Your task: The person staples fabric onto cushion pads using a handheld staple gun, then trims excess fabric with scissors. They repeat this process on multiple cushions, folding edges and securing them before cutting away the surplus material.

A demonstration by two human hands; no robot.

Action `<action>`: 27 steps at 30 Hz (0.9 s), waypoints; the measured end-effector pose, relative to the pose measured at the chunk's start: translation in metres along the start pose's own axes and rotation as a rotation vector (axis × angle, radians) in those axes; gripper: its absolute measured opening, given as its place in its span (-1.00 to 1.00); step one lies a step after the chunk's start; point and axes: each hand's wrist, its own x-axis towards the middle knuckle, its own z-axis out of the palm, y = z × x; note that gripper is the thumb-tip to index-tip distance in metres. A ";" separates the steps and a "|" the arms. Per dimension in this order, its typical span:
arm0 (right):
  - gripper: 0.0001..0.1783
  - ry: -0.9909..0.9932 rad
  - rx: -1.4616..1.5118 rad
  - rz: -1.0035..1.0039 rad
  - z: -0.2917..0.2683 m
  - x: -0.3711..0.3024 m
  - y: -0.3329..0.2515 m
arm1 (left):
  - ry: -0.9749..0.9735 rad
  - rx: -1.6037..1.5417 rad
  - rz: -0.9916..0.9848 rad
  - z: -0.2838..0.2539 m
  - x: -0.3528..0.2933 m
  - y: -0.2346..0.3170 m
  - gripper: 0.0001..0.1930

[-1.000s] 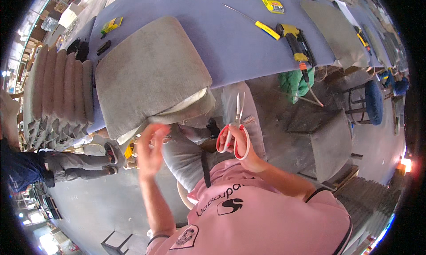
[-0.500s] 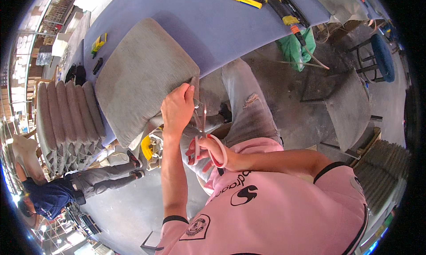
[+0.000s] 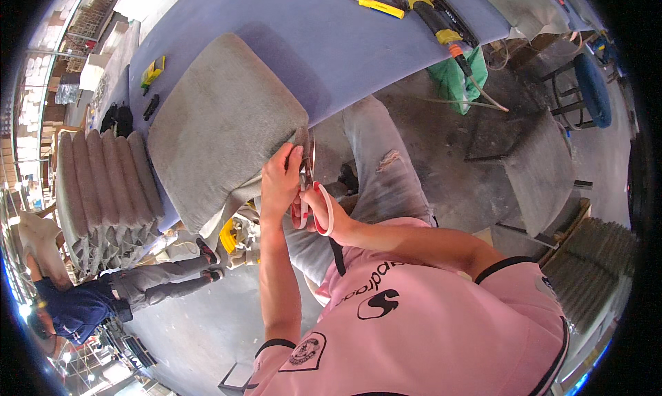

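Observation:
A grey fabric-covered seat cushion (image 3: 224,120) lies on the blue padded table, its near corner toward me. My left hand (image 3: 279,182) is closed on the loose fabric edge along the cushion's near right side. Just right of it, my right hand (image 3: 318,208) grips scissors (image 3: 327,220) by their pale pink and red handles. Their blades point up at the fabric edge beside my left fingers, close to the cushion's corner. Whether the blades have fabric between them is hard to make out.
On the blue table (image 3: 331,31) lie a yellow-handled pointed tool (image 3: 381,8), a yellow and black staple gun (image 3: 434,17) with a hose, and a yellow tape measure (image 3: 153,72). Several grey cushions (image 3: 107,182) stand stacked at left. A person (image 3: 103,299) stands beyond them.
My right hand has brought the scissors up to the fabric edge, next to my left hand. The left hand has shifted slightly down and to the right, still on the fabric.

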 end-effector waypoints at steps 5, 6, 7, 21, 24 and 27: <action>-0.59 0.052 0.092 -0.113 0.005 0.002 0.024 | 0.026 -0.035 0.065 0.006 0.001 -0.012 -0.67; -0.60 0.033 0.095 -0.122 0.001 0.003 0.027 | 0.015 -0.038 0.058 0.006 0.001 -0.013 -0.67; -0.61 0.051 0.115 -0.071 0.000 0.005 0.024 | 0.006 -0.041 0.047 0.005 -0.001 -0.014 -0.67; -0.53 0.065 0.041 -0.105 -0.022 0.017 0.006 | -0.001 -0.027 0.014 0.008 -0.007 -0.013 -0.68; -0.52 -0.040 -0.066 -0.046 -0.039 0.004 0.006 | 0.005 -0.033 0.007 0.002 -0.023 -0.009 -0.70; -0.52 -0.143 -0.302 0.010 -0.067 -0.025 0.000 | -0.004 0.026 -0.004 -0.017 -0.050 0.000 -0.71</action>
